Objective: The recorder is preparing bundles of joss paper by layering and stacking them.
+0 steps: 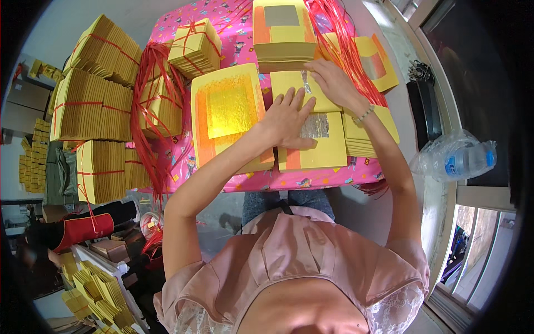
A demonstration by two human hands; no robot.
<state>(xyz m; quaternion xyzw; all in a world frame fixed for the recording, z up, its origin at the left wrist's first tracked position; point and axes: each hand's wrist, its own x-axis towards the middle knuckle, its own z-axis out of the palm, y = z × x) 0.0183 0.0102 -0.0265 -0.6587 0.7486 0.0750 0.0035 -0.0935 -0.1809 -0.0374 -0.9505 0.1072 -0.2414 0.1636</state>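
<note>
On the table in front of me lies a yellow joss paper sheet (296, 160) with a silver foil patch, its far part folded over toward me. My left hand (290, 119) rests flat on it, fingers spread, partly covering the fold and the foil. My right hand (335, 84) lies over the far right part of the folded paper, fingers stretched toward its far edge; some fingertips are hard to make out. To the left is a thick stack with a gold foil face (233, 111). A silver-faced stack (284, 36) stands beyond the hands. Folded yellow papers (368, 133) are piled under my right wrist.
Bundles of yellow paper tied with red string (92, 114) line the table's left side. Loose red strings (157, 94) hang there, and more red strings (345, 47) lie at the far right. A bagged plastic bottle (467, 158) sits on the right ledge. Pink patterned cloth (311, 179) covers the table.
</note>
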